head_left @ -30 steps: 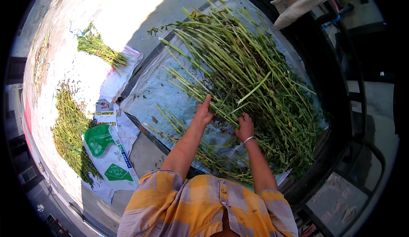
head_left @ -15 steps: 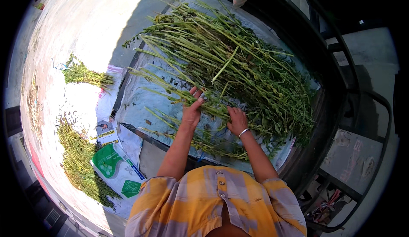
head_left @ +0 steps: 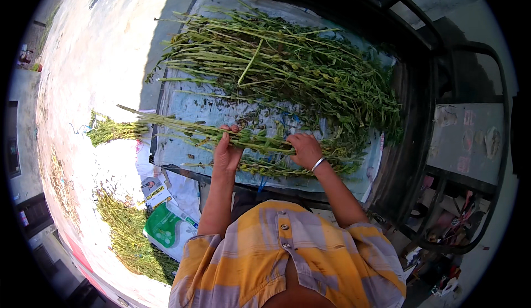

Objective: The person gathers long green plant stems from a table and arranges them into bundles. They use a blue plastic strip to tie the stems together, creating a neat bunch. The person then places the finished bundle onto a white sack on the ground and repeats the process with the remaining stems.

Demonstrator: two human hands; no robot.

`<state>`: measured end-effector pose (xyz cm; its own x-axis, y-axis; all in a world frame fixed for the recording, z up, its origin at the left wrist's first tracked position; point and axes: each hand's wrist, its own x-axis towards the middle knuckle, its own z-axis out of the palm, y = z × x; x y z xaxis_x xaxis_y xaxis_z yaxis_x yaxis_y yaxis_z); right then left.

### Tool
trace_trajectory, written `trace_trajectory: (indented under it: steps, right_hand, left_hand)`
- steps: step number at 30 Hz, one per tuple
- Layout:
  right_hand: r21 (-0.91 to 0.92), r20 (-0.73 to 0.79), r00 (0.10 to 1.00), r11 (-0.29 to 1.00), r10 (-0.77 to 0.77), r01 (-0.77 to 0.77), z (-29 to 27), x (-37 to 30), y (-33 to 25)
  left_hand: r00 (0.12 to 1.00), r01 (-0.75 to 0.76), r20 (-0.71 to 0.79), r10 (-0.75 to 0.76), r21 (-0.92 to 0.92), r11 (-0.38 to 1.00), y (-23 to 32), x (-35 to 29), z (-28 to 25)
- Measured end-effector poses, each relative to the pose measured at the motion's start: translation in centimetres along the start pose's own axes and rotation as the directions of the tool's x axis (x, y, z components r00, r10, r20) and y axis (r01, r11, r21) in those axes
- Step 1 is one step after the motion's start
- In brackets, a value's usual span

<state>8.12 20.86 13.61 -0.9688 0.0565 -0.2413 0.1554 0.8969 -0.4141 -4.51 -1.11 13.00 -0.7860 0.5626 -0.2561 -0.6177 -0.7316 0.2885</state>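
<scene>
Head view, two hands (head_left: 228, 154) (head_left: 306, 151) on one stalk bundle (head_left: 259, 140), one bracelet (head_left: 318, 164)

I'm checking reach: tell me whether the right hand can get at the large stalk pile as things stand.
Likely yes: the large stalk pile lies just beyond the right hand, with no barrier visible between, though its fingers are at the smaller bunch.

Loose bundle of long, slender green plant stalks (head_left: 257, 140), held crosswise.
Stalks roughly parallel, uneven in length; bare ends reach left past the edge of the pale blue sheet (head_left: 185, 107), leafier rightward.
</scene>
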Motion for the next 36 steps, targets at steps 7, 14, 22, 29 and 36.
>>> trace_trajectory:
  steps: [7,14,22,29,36]
  right_hand:
    - [0.021,0.338,0.931,0.988,0.137,-0.153,9.6,-3.6,0.3]
    - [-0.15,0.443,0.837,0.947,0.321,-0.283,14.3,-6.1,2.7]
    - [-0.241,0.6,0.715,0.933,0.359,-0.266,11.4,-3.1,1.6]
    - [-0.024,0.276,0.927,0.966,0.255,-0.258,9.8,8.4,4.6]
    - [-0.449,0.156,0.915,0.852,0.371,-0.269,12.8,20.4,5.8]
  left_hand:
    - [0.882,0.128,-0.442,-0.163,-0.109,0.986,-3.7,-5.2,-12.7]
    - [0.581,0.34,-0.781,-0.228,-0.022,0.94,-6.9,-6.0,-20.5]
    - [0.502,0.649,-0.799,0.332,0.601,0.467,-5.9,-7.2,-17.6]
    - [0.679,0.375,-0.494,0.543,0.869,0.322,-5.1,-7.6,-17.9]
    - [0.679,0.333,-0.539,0.499,0.832,0.444,-2.1,-4.3,-17.9]
